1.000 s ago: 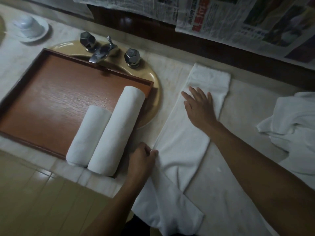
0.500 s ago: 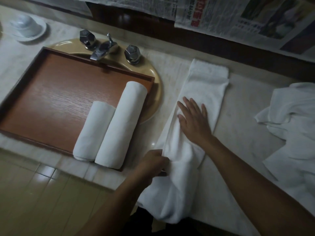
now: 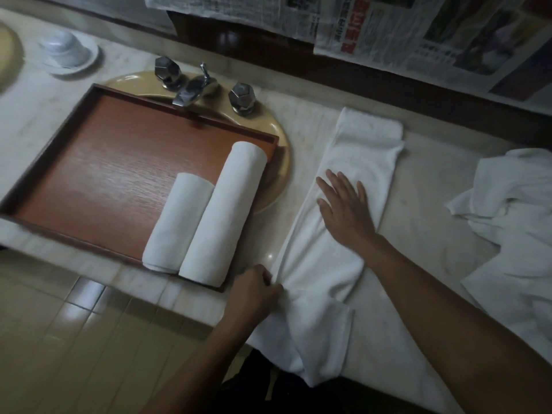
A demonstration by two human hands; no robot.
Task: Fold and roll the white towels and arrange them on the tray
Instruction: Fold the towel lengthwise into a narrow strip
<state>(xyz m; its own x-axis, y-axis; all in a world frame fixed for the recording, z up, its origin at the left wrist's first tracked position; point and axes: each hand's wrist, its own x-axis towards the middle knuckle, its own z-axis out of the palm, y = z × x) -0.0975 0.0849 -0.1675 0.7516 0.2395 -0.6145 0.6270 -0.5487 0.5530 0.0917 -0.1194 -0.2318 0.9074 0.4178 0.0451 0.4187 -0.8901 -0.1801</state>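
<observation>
tray [image 3: 89, 162]: short roll [image 3: 176, 222] and long roll [image 3: 227, 210] touching at its right end | left hand [image 3: 254, 291]: grip clamped on folded towel [image 3: 337, 273], near left edge | right hand [image 3: 346, 210]: grip apart, flat on its middle | loose towels [image 3: 513, 204]: far right on surface [image 3: 433, 234]

Bare left forearm [image 3: 191, 363], bare right forearm [image 3: 448, 309], dark clothing [image 3: 254, 383] below.

Counting two rolled towels [image 3: 176, 222] [image 3: 224, 213] | one folded towel [image 3: 367, 150] lying | one tray [image 3: 104, 162] sitting | two tap knobs [image 3: 167, 68] [image 3: 241, 95] showing | two hands [image 3: 254, 291] [image 3: 346, 210] working
</observation>
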